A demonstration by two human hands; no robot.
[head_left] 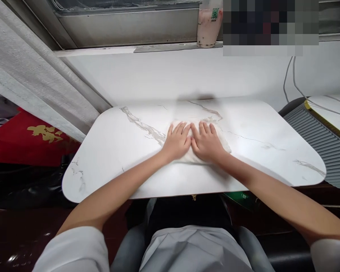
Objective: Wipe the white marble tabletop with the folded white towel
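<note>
A white cloth [187,155] lies spread on a white marble-patterned table [260,124]. My left hand [178,139] rests flat on its left half, palm down, fingers stretched out and slightly apart. Beside it, my right hand [206,140] presses on the right half in the same way. The thumbs and index fingers of both hands meet or nearly meet over the middle of the cloth. Part of the cloth is hidden beneath the palms, and its edges show around the fingers and at the right.
On the window ledge stands a plastic cup [209,28] with a pinkish remainder. Grey curtains [39,64] hang at the left above a red bag-like item [28,139]. Cables [294,79] run down the wall at right, near a grey ribbed panel [325,139].
</note>
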